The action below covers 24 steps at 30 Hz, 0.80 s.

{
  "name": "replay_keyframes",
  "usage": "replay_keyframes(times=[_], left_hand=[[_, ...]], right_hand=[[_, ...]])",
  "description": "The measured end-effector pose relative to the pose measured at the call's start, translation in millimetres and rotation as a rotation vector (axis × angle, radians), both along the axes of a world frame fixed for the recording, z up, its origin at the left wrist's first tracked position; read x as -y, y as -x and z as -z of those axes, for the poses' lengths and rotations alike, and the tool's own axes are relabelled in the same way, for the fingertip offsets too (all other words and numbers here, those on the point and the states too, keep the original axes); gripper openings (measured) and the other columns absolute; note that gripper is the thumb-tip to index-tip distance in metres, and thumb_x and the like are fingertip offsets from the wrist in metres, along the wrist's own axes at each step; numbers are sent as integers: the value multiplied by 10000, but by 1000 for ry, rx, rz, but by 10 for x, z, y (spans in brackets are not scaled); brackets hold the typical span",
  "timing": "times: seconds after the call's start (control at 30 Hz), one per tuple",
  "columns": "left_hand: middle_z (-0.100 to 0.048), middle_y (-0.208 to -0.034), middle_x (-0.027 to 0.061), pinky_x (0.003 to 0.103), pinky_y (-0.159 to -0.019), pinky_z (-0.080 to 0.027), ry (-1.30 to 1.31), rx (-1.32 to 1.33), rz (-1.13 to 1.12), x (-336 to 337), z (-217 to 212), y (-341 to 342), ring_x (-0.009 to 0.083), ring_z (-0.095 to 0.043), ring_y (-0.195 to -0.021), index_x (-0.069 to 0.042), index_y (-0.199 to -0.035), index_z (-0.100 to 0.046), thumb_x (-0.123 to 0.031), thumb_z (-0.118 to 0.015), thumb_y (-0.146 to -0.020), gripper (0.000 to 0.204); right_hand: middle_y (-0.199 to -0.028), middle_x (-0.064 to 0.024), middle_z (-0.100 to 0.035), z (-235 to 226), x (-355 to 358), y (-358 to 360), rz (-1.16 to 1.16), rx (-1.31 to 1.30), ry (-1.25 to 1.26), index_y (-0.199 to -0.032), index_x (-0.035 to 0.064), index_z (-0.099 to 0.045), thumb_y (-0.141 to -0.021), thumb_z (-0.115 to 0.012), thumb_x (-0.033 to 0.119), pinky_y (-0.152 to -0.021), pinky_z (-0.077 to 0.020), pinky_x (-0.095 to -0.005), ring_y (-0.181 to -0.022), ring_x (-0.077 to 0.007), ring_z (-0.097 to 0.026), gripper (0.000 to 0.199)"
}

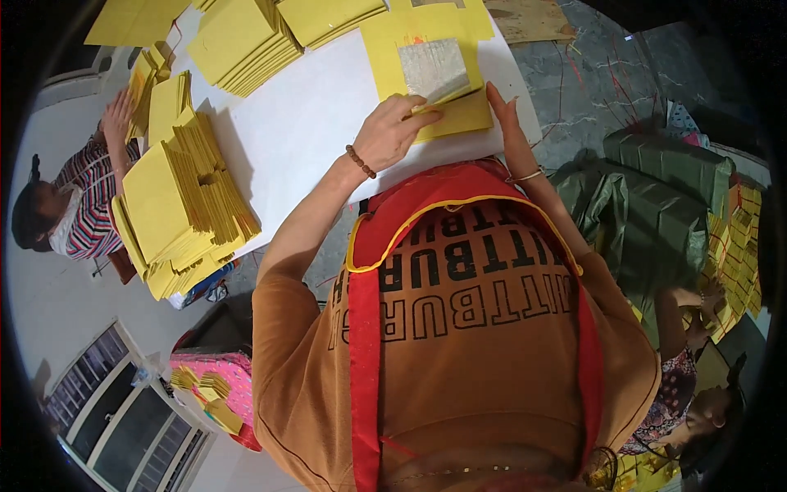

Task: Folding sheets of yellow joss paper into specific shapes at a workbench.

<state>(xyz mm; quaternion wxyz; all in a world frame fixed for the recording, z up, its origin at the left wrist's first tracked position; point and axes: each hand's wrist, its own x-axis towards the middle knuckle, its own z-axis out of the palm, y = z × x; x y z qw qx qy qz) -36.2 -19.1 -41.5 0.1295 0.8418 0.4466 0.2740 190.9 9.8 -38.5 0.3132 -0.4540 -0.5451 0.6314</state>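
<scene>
A yellow paper sheet (pixel 379 57) with a silver foil square (pixel 431 67) on it lies at the front right of the white table. Its near part is a folded flap (pixel 464 115). My left hand (pixel 388 138), a brown bead bracelet on its wrist, pinches the flap's left end, with fingertips at the fold just below the foil. On the other side, my right hand (pixel 510 123) rests against the flap's right end, fingers stretched out and thumb apart. Part of the right palm is turned out of sight.
Stacks of yellow paper (pixel 168 197) stand along the table's left side, with more stacks (pixel 246 41) at the far edge. A person in a striped top (pixel 94 197) works at the left. Green covered bundles (pixel 648 197) stand on the right, near another person in a patterned top (pixel 668 394).
</scene>
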Motion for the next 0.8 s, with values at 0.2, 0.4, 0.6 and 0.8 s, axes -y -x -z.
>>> replay_keyframes(times=[0.2, 0.4, 0.6, 0.8], left_hand=[[-503, -1073, 73, 335, -770, -406, -38, -76, 77, 6, 4, -13, 244, -461, -875, -133, -1126, -558, -175, -670, -710, 433], [-522, -1040, 74, 339, -780, -407, 148, 51, 88, -78, -21, 58, 255, -464, -886, -123, -1137, -552, -234, -714, -656, 519], [-549, -839, 78, 279, -695, -434, 321, 102, 8, -100, -85, 113, 210, -501, -770, -86, -1048, -608, -208, -685, -748, 333], [-565, -745, 90, 298, -646, -425, 487, 376, -102, -114, -46, 156, 207, -538, -698, -60, -916, -640, -213, -607, -825, 181]], right_hand=[[-1440, -94, -218, -252, -11, 54, -39, -63, 10, -1392, 72, -217, -940, -64, 479, -1086, -66, -342, -1346, -212, -129, 627], [-1380, -113, -331, -226, -71, 12, 36, 4, 14, -1356, 88, -319, -933, -90, 492, -1051, -155, -403, -1301, -234, -252, 628], [-1369, -69, -366, -72, -156, -43, 84, 37, 81, -1345, 149, -353, -895, -78, 585, -1034, -165, -440, -1279, -210, -299, 684], [-1318, -104, -424, -52, -178, -31, 115, 52, 82, -1315, 123, -396, -904, -100, 559, -1018, -195, -454, -1264, -242, -325, 669]])
